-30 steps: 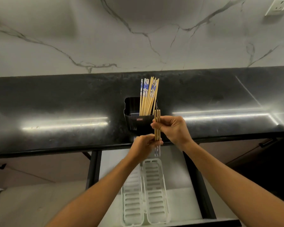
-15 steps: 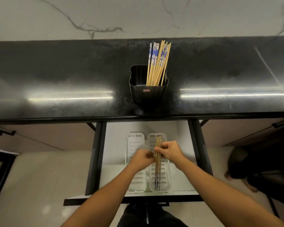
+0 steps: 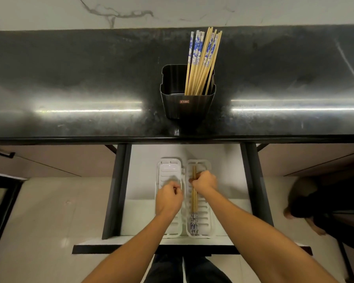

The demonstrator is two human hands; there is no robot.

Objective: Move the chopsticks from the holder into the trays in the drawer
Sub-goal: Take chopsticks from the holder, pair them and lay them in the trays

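Drawer [image 3: 143,180] stands open below the black counter [image 3: 90,78], with two white slotted trays side by side inside. Right hand [image 3: 204,181] is closed around a pair of chopsticks [image 3: 194,203] near their plain wooden ends. The pair lies lengthwise along the right tray [image 3: 204,227], patterned blue-and-white ends toward the person. Whether it rests fully on the tray floor cannot be told. Left hand [image 3: 169,198] is over the left tray [image 3: 169,170], fingers curled into a loose fist, slightly blurred, nothing visible in it. Black holder [image 3: 187,103] sits on the counter directly above the drawer. Remaining chopsticks [image 3: 202,58] stand bunched in its right side, leaning right, patterned ends up.
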